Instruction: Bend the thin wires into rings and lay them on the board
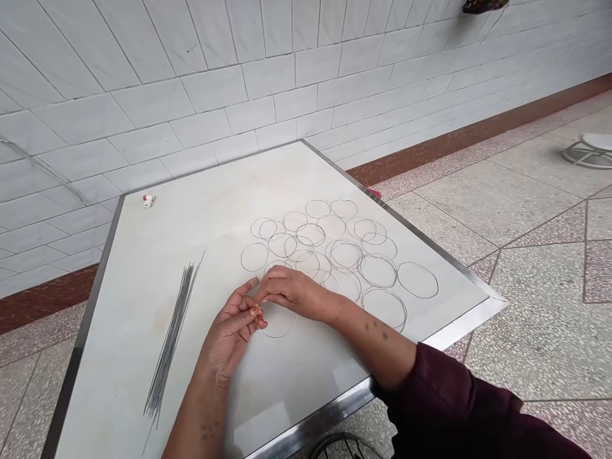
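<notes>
Head view: ring (pixel 278 337) of thin wire is at the near side of the table (pixel 157 236), left of the loose rings (pixel 361 256), with its far-left part at the fingertips. Left hand (pixel 234 328) is narrow, pinching the ring between thumb and finger; right hand (pixel 292 294) is narrow, pinching it from above. Likely faults: a light or uneven pinch may let the springy wire slip and the loop open; excess twist may kink it; a wide sweep of the right wrist may disturb the loose rings just beyond. Ring is near-circular, so no clear long axis applies; its held side points away and left, its free arc toward the near edge and right. Whether it rests flat cannot be told. Straight wires (pixel 173 344) lie left of the left hand, long axis running from near-left to far-right. Fitting (pixel 149 201) sits near the far-left corner.
</notes>
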`<state>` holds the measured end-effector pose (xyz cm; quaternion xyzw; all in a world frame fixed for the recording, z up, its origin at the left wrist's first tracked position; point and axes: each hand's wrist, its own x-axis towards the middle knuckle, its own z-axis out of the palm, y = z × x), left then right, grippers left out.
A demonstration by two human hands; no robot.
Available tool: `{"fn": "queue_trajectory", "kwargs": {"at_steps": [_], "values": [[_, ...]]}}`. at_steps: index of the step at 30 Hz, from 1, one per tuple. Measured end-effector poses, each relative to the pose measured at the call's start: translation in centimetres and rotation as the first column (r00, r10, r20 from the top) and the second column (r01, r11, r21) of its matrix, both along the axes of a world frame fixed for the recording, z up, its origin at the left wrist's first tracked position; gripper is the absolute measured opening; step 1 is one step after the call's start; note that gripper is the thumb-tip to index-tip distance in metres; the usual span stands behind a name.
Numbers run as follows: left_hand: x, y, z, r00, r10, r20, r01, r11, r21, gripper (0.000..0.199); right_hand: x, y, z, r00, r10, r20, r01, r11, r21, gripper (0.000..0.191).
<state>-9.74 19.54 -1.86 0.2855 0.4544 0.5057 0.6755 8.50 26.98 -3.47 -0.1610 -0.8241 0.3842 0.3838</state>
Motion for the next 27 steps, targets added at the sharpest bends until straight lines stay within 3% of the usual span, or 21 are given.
{"fn": "queue_trajectory", "kwargs": {"at_steps": [5, 10, 17, 18, 22, 25, 27], "values": [[0.2, 0.0, 0.3, 1.0, 0.006, -0.011, -0.006, 1.0, 0.01, 0.051, -0.1, -0.1, 0.1, 1.0, -0.022, 0.02, 0.023, 0.999, -0.025, 0.014], [0.2, 0.0, 0.3, 0.999, 0.032, 0.024, -0.032, 0.999, -0.005, 0.054, -0.3, -0.1, 0.0, 0.992, -0.11, 0.058, 0.118, 0.981, -0.154, 0.01], [0.3, -0.1, 0.4, 0.998, 0.048, 0.043, -0.047, 0.999, -0.012, 0.053, -0.6, -0.4, 0.6, 0.987, -0.126, 0.102, 0.149, 0.953, -0.264, 0.005], [0.3, 0.0, 0.3, 0.997, 0.056, 0.049, -0.056, 0.998, -0.009, 0.053, -0.6, -0.5, 0.7, 0.983, -0.152, 0.098, 0.175, 0.938, -0.299, 0.004], [0.4, 0.1, 0.1, 0.984, 0.14, 0.109, -0.141, 0.99, 0.001, 0.054, -0.6, -0.6, 1.1, 0.973, -0.197, 0.123, 0.232, 0.81, -0.538, 0.039], [0.3, 0.0, 0.1, 0.958, 0.221, 0.184, -0.225, 0.974, 0.003, 0.054, -0.3, -0.5, 1.1, 0.989, -0.088, 0.116, 0.142, 0.752, -0.644, 0.042], [0.2, 0.0, 0.2, 0.939, 0.258, 0.227, -0.266, 0.964, 0.004, 0.054, -0.2, -0.5, 0.9, 0.999, 0.016, 0.042, 0.018, 0.712, -0.702, 0.036]]}}
